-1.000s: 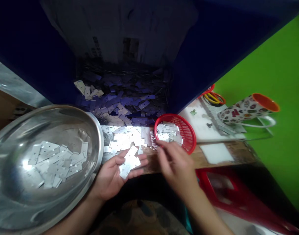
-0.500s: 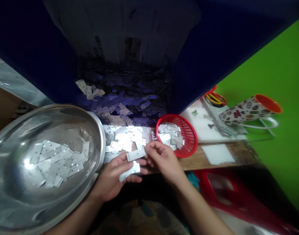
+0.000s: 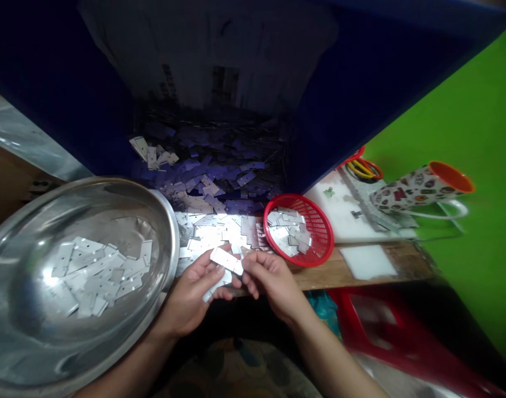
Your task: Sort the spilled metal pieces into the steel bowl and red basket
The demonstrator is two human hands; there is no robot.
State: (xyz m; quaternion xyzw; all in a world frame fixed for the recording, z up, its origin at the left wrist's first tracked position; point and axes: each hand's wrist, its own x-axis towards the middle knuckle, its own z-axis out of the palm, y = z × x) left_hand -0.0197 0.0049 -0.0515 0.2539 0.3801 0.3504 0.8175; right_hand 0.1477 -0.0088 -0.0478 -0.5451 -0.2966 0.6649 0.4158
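Note:
My right hand [image 3: 269, 276] pinches the right end of a flat metal plate [image 3: 227, 261] between thumb and fingers. The plate's other end lies over the fingers of my left hand [image 3: 197, 290]. Under the left thumb a second metal plate [image 3: 216, 284] is held across the palm. Just beyond both hands, many loose plates [image 3: 209, 229] lie on the table front, brightly lit. To the left stands a wide steel basin [image 3: 163, 221] with a heap of plates in it. A red plastic basket [image 3: 325, 237] at the right holds more of them.
A dark blue enclosure [image 3: 327, 132] rises behind, with shadowed plates piled inside. At the right are a white board [image 3: 339, 215], a small white slab [image 3: 369, 261], a patterned mug [image 3: 414, 188] lying tilted, and yellow-orange handles [image 3: 363, 170]. A red stool-like object [image 3: 373, 315] stands below the table edge.
The plate in my right hand has turned, its right end now tilting down and its face brighter. My right hand has dropped slightly. The left hand still holds its plate.

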